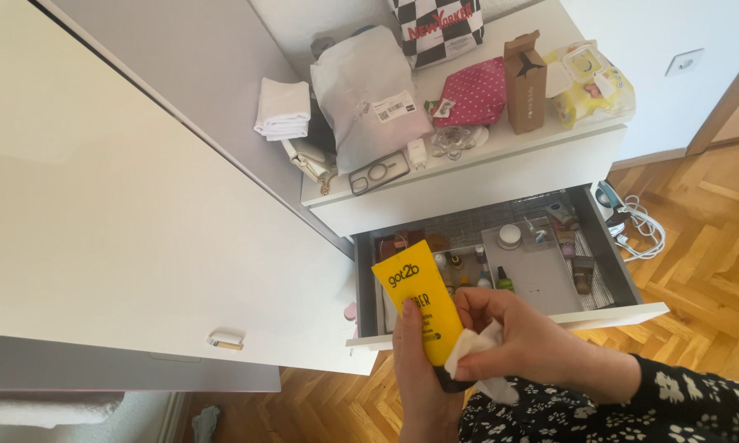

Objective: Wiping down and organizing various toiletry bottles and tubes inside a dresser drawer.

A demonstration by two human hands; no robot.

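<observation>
Clearly the left hand (pixel 418 361) has its fingers wrapped tight round the lower end of a yellow tube (pixel 418 299), held upright above the open drawer (pixel 615 262). The right hand (pixel 521 332) pinches a white tissue (pixel 476 349) against the tube's side. Best, I'd judge, to keep that grip firm and wipe in short strokes, turning the tube.
</observation>
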